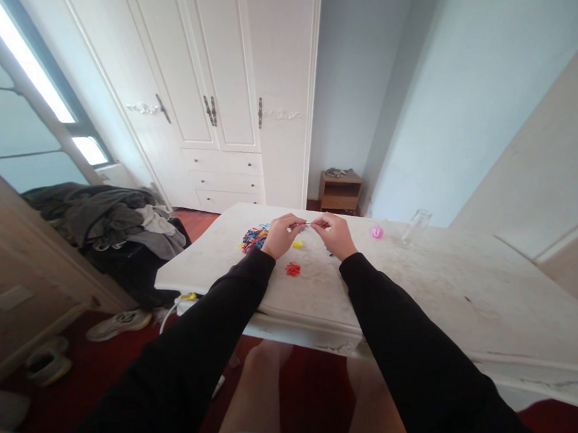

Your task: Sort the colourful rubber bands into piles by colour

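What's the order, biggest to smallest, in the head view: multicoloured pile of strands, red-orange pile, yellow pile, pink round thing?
Multicoloured pile of strands, partly hidden
Red-orange pile and pink round thing: too alike to rank
Yellow pile

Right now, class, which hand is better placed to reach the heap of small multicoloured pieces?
Probably the left hand: it is nearest the multicoloured heap, while the right hand is farther off. Both hands seem to pinch a thin dark strand, so the left might need freeing.

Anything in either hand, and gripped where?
A thin dark strand, apparently pinched near one end by the left hand and near the other by the right hand; too small to identify.
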The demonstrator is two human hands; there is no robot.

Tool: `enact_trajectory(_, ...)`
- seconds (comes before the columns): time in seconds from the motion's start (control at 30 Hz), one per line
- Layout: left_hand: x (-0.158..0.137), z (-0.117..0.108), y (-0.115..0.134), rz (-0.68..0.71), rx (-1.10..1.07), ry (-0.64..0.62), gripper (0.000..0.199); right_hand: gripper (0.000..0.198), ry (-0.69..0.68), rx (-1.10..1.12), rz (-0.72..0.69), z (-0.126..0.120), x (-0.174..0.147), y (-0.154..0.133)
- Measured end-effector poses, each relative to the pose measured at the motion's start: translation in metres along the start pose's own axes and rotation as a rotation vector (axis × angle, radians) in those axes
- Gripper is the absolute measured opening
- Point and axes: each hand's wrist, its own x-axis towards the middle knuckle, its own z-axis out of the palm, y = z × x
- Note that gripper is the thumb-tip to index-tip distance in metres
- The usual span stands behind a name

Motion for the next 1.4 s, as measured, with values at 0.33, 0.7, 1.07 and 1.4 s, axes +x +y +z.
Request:
enact_trajectory(0.33, -0.001, -0.001, 0.001, 0.022, 0.003, 0.029, 0.011, 0.009, -0.004, 0.015, 0.001, 0.003, 0.0, 0.003)
enact_trajectory(0.7, 0.003, -0.004, 0.007, 0.042, -0.047, 0.151, 0.012, 0.01, 0.276, -0.087, 0.073, -0.013, 0.009, 0.015)
enact_trajectory(1.07, -0.002, 0.004, 0.01, -0.009, -0.115, 0.114, 0.012, 0.007, 0.066, -0.135, 0.208, -0.027, 0.008, 0.011)
enact_trajectory(1.4, -0.004, 0.007, 0.009, -0.051, -0.183, 0.082, 0.01, 0.006, -0.517, -0.295, 0.224, -0.057, 0.005, 0.023)
